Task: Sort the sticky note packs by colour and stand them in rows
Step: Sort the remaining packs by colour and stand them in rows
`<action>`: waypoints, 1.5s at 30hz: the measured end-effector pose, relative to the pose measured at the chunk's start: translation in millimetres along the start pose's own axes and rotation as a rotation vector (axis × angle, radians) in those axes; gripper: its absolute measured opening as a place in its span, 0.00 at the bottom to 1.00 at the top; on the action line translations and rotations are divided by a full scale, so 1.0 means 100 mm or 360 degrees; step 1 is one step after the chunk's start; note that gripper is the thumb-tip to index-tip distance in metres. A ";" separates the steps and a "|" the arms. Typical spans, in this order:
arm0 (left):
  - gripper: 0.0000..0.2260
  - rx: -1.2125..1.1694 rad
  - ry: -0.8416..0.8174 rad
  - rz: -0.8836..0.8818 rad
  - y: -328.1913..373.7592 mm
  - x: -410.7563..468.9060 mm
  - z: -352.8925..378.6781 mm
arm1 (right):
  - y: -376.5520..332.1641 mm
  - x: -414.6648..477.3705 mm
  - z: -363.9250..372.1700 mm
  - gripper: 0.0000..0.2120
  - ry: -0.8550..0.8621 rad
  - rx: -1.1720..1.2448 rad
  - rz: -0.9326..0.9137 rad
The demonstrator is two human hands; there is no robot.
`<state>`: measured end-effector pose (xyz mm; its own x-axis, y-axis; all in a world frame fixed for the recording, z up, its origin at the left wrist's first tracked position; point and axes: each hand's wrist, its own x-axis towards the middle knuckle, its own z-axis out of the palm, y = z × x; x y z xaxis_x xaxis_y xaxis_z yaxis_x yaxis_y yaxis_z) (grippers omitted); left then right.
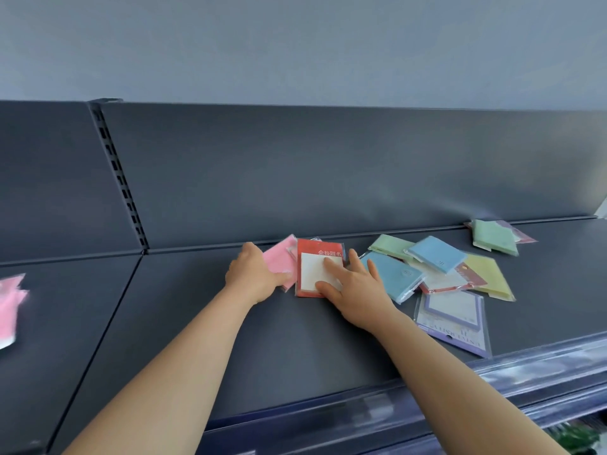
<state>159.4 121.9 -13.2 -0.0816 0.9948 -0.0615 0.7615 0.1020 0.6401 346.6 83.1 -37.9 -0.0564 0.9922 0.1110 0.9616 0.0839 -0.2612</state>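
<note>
On the dark shelf, my left hand is closed around a pink pack near the back wall. Beside it my right hand lies flat on a red pack with a white pad, fingers spread over it. To the right is a loose heap: two blue packs, a green pack, a yellow pack, a red-edged pack and a purple-framed pack. Another green pack lies further back right.
The shelf's grey back panel rises right behind the packs. A slotted upright divides it from the left bay, where blurred pink packs sit at the frame's edge. A clear price strip runs along the front edge.
</note>
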 end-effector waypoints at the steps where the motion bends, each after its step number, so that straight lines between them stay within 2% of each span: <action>1: 0.26 -0.0109 -0.0001 0.0023 0.00 -0.03 -0.02 | -0.01 0.00 -0.01 0.25 -0.0040 -0.0003 0.0022; 5: 0.22 -0.0259 0.0102 0.0116 -0.05 -0.10 -0.13 | -0.07 0.01 -0.06 0.28 -0.0110 0.0052 0.0053; 11: 0.17 -0.0361 0.0319 0.0122 -0.20 -0.12 -0.26 | -0.23 0.02 -0.17 0.31 0.0133 0.0574 0.0133; 19: 0.19 -0.0747 0.0500 0.0033 -0.36 -0.29 -0.53 | -0.53 0.13 -0.20 0.28 0.0300 0.1087 0.0104; 24: 0.13 -0.0874 0.0603 -0.0014 -0.60 -0.42 -0.72 | -0.80 0.15 -0.15 0.21 0.0294 0.1134 0.0021; 26: 0.08 -0.0828 0.0637 -0.0029 -0.71 -0.49 -0.83 | -0.92 0.14 -0.13 0.16 0.0271 0.1132 -0.0017; 28: 0.07 -0.0790 0.0671 -0.0062 -0.85 -0.55 -0.94 | -1.08 0.13 -0.13 0.15 0.0261 0.1147 -0.0058; 36: 0.07 -0.0777 0.0923 -0.0109 -1.48 -0.84 -1.50 | -1.97 0.00 -0.03 0.15 0.0227 0.1250 -0.0214; 45: 0.08 -0.0815 0.1018 -0.0205 -2.24 -1.15 -2.38 | -3.08 -0.22 0.12 0.15 0.0191 0.1311 -0.0251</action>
<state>-155.0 -17.1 32.4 -0.6158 0.7646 0.1900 0.3467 0.0465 0.9368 48.9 36.5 28.3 -0.0998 0.9506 0.2939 0.4397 0.3071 -0.8440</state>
